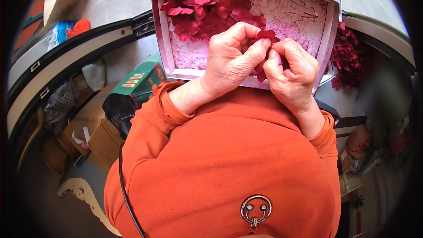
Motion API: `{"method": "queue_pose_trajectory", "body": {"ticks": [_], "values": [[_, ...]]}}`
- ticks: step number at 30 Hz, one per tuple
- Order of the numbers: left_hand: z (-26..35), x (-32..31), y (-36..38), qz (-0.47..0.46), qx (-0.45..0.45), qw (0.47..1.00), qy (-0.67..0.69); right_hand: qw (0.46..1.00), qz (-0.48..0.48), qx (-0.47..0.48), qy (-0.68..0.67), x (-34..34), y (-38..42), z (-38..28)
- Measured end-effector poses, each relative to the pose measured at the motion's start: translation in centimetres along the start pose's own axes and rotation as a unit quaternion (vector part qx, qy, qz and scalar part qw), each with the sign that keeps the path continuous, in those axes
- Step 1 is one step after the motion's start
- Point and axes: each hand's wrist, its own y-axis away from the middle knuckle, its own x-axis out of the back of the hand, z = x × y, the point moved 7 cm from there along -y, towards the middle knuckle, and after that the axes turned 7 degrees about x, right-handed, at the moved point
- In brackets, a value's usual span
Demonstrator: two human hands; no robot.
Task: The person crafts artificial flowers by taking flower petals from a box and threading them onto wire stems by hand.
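Observation:
Both my hands meet over the near side of a shallow tray [185, 73] with a pale, pink-stained bottom. Between them is a dark red artificial flower [267, 35], its petals showing above and below my fingers. My left hand [231, 57] pinches it with thumb and forefinger. My right hand [293, 68] is closed on it too, thumb against forefinger, close beside the left thumb. A heap of crimson artificial petals [207, 11] fills the tray's far left part. Several thin dark stems [306, 11] lie at the far right. My fingers hide the middle of the flower.
A bunch of red artificial flowers [348, 53] lies right of the tray. To the left stand a green box [136, 81] and a cardboard box [99, 136]. Orange and blue plastic bags [70, 31] lie farther left. A black cable [123, 180] runs down my left side.

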Motion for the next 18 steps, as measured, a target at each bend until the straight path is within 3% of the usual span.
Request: {"method": "queue_pose_trajectory", "body": {"ticks": [2,4,7,18], "values": [[0.31,0.07,0.10,0.003,-0.010,1.000,-0.002,1.000,0.000,0.001,-0.005,0.02,-0.04,-0.06],[0.06,0.07,0.15,-0.017,0.055,0.997,0.042,0.999,-0.006,-0.023,-0.023,0.09,0.07,0.20],[0.23,0.12,-0.02,0.011,0.009,1.000,0.020,0.999,-0.017,-0.032,-0.039,0.30,-0.18,0.34],[-0.07,0.17,0.16,0.014,0.004,1.000,0.009,1.000,-0.013,0.003,0.005,0.05,-0.11,-0.18]]}}
